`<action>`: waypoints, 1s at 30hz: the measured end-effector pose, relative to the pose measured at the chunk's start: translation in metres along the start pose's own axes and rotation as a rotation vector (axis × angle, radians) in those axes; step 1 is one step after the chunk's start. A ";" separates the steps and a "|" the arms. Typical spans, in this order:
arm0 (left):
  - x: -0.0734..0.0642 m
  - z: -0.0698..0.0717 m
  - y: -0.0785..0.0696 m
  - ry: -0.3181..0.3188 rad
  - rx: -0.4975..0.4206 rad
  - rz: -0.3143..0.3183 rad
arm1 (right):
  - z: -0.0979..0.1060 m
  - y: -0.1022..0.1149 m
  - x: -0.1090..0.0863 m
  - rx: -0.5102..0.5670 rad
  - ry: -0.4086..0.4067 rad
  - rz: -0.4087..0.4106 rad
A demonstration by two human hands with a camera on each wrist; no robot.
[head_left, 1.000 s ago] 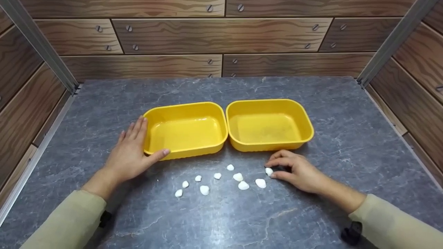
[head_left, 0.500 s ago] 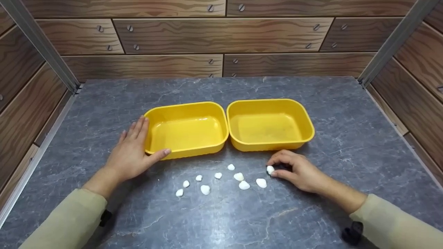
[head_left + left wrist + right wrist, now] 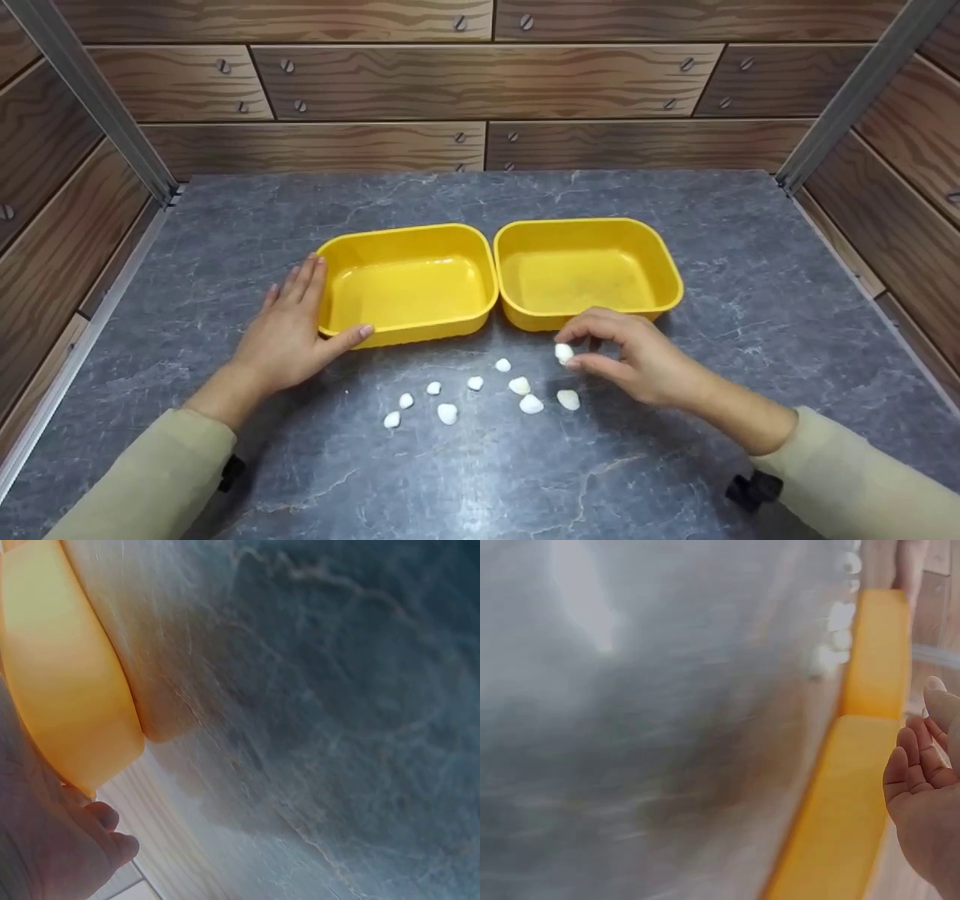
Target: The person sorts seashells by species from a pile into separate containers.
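Observation:
Between thumb and fingertips my right hand (image 3: 637,356) pinches a small white seashell (image 3: 563,353), lifted above the table just in front of the right yellow tub (image 3: 592,320). My left hand (image 3: 281,334) lies against the left end of the left yellow tub (image 3: 420,330), fingers straight along its side and thumb over the front rim. In the left wrist view that hand (image 3: 67,847) touches the tub wall (image 3: 67,667). Several white shells (image 3: 531,404) are scattered on the table in front of the tubs. The right wrist view is blurred, and the held shell barely shows there.
Both tubs stand side by side, touching, on a grey marbled table (image 3: 480,480). Wood-patterned panels (image 3: 480,82) close off the back and sides, with metal posts (image 3: 97,105) at the corners. A lone shell (image 3: 568,400) lies below the right hand.
My right hand has raised the seashell off the table and moved it slightly left, towards the right tub. The left hand stays on its tub.

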State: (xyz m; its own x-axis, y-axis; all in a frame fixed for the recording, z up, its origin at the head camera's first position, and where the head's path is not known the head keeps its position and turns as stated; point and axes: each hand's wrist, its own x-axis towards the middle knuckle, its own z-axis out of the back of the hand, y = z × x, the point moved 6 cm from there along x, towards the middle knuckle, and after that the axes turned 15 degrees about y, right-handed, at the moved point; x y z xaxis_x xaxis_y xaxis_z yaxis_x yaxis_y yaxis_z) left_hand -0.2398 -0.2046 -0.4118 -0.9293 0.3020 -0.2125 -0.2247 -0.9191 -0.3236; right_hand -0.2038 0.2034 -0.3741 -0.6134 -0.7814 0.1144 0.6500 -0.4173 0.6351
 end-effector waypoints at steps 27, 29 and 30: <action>0.001 -0.001 0.001 0.011 -0.009 0.020 | -0.001 0.030 0.174 0.099 -0.031 -0.070; 0.001 -0.001 0.001 0.010 -0.010 0.017 | -0.004 0.027 0.180 0.099 -0.028 -0.087; 0.001 -0.001 0.001 0.009 -0.012 0.017 | -0.006 0.026 0.184 0.098 -0.024 -0.095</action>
State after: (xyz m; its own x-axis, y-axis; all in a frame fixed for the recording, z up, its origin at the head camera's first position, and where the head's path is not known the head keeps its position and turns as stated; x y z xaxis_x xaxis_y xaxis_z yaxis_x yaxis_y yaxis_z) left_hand -0.2410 -0.2049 -0.4134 -0.9301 0.2892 -0.2265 -0.2058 -0.9209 -0.3310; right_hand -0.2968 0.0461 -0.3410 -0.6814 -0.7288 0.0681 0.5425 -0.4403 0.7154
